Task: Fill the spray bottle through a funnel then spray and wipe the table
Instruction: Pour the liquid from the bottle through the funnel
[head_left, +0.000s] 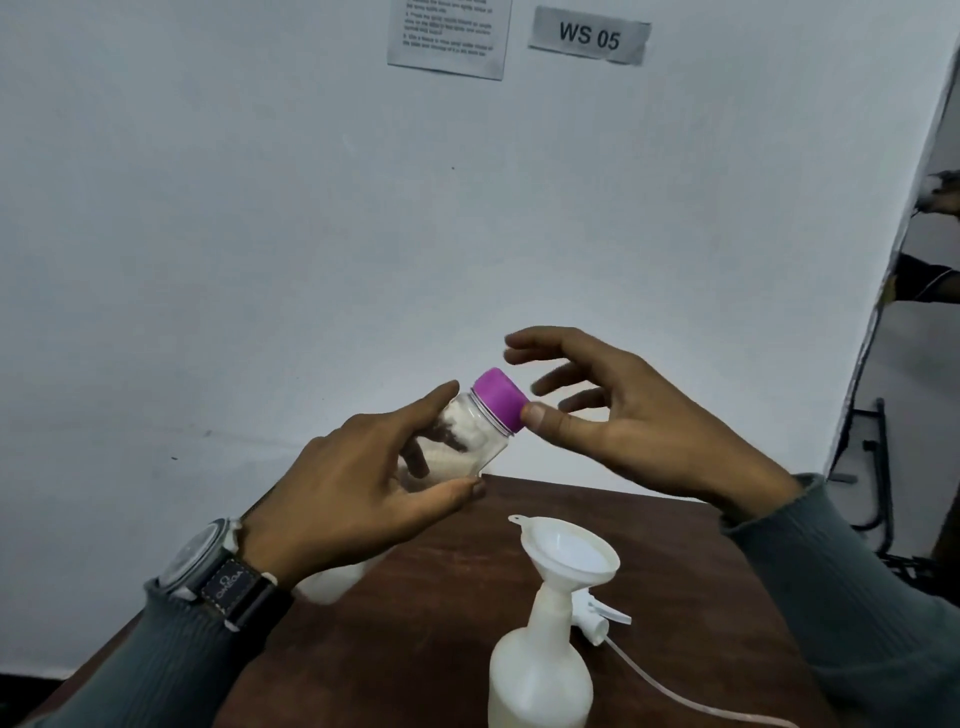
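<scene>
My left hand (358, 493) grips a clear jar (467, 436) with a purple cap (500, 399), tilted and raised above the brown table (395, 649). The jar holds some white material. My right hand (613, 415) is spread beside the cap, with the thumb tip touching the cap's lower edge and the fingers apart in the air. Below stands the white spray bottle (540, 680) with a white funnel (569, 558) set in its neck. The spray head (597, 621) with its thin tube lies on the table just right of the bottle.
A white object (332, 579) lies on the table under my left wrist, mostly hidden. A white wall rises right behind the table, with a paper sheet (449, 36) and a "WS 05" label (589, 36). Dark chair frames (878, 467) stand at the right.
</scene>
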